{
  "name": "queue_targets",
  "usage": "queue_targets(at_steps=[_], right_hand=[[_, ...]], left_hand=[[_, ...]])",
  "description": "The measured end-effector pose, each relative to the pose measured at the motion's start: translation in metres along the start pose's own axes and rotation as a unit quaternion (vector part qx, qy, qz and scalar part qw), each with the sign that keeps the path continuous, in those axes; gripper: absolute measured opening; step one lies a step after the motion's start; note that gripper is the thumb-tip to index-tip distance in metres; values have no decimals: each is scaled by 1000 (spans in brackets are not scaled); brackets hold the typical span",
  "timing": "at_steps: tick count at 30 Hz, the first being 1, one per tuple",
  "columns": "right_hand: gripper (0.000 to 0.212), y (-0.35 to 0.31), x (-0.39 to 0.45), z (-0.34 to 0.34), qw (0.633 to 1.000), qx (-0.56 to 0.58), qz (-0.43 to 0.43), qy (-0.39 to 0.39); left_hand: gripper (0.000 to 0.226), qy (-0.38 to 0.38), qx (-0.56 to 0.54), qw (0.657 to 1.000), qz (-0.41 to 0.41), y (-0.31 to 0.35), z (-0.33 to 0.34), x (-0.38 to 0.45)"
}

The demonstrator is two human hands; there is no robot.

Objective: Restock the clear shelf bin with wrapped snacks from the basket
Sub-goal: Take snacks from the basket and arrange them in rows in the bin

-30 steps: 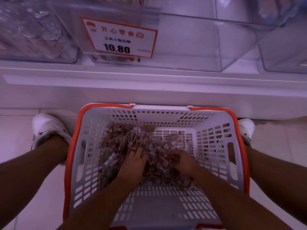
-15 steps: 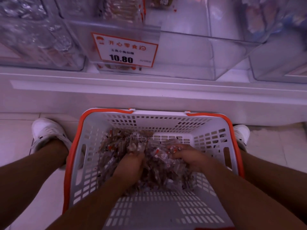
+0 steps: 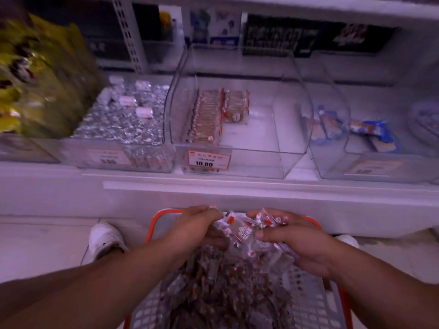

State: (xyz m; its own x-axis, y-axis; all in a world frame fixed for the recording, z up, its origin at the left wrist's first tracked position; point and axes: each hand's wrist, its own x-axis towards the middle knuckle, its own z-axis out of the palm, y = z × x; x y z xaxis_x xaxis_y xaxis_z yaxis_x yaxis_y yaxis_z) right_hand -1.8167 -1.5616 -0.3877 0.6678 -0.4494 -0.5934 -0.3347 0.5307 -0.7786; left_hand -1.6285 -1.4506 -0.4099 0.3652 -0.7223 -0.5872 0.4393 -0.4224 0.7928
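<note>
Both hands cupped together around one bundle of wrapped snacks (image 3: 247,231), just above the far rim of the basket (image 3: 308,293). Left hand (image 3: 197,226) curls over the bundle's left side, fingers wrapped on it. Right hand (image 3: 294,238) cradles it from the right, thumb pressed across the top. More snacks lie loose in the basket below.

Target is the clear shelf bin (image 3: 273,153) at the front edge of the shelf, directly ahead, price tag (image 3: 209,160) on its front lip. Mostly bare floor inside; two neat rows of the same snacks (image 3: 209,115) stand along its left wall.

Step in hand, as I read it: carry the load up and over the bin's front lip.

How to do it well:
- Keep both hands squeezed inward; the wrappers look slick and a few stick out at the top, likely to slip.
- Clear the lip before lowering, go in through the open top.
- Set down on the bare floor right of the standing rows, not on them, or they'll topple.
- Stay off the neighbours: foil-wrapped candy bin (image 3: 123,124) to the left, blue-pack bin (image 3: 370,136) to the right.
</note>
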Motion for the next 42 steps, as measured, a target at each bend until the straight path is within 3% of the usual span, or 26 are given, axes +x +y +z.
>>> queue_targets(at_steps=[2, 4, 6, 7, 11, 14, 17, 19, 22, 28, 32, 36, 42], right_hand=[[41, -4, -12, 19, 999, 29, -26, 24], [39, -3, -17, 34, 997, 50, -40, 50], [38, -4, -17, 44, 996, 49, -46, 66], [38, -5, -15, 46, 995, 48, -48, 77], [39, -17, -3, 41, 991, 63, -53, 109], [40, -33, 4, 32, 992, 76, -65, 75], [46, -43, 8, 26, 995, 67, -67, -2], [49, -45, 10, 27, 996, 59, -57, -31], [44, -41, 16, 31, 998, 34, -55, -7], [33, -27, 21, 36, 994, 16, -76, 75], [49, -30, 20, 30, 998, -19, -63, 22], [44, -34, 20, 22, 991, -98, -80, -41], [49, -33, 26, 18, 990, -100, -87, -44]], left_hand=[[28, 26, -45, 999, 12, 4, 7, -18], [31, 17, 73, 993, 95, 4, 5, -30], [22, -3, 215, 960, 179, 3, 2, -35], [19, -4, 233, 953, 193, 4, 0, -33], [13, 58, 115, 982, 138, 15, -5, -15], [10, 70, -4, 992, 105, 30, -10, -4], [34, 97, 52, 983, 149, 29, -13, 3], [34, 66, 96, 983, 142, 25, -10, 3], [23, 18, 48, 995, 82, 23, -2, 2], [20, 39, 13, 998, 58, 16, 0, 1], [25, 47, 43, 997, 52, 16, -1, 1], [29, 36, 145, 985, 85, 22, -9, 5], [22, 7, -52, 998, 32, 25, -9, 7]])
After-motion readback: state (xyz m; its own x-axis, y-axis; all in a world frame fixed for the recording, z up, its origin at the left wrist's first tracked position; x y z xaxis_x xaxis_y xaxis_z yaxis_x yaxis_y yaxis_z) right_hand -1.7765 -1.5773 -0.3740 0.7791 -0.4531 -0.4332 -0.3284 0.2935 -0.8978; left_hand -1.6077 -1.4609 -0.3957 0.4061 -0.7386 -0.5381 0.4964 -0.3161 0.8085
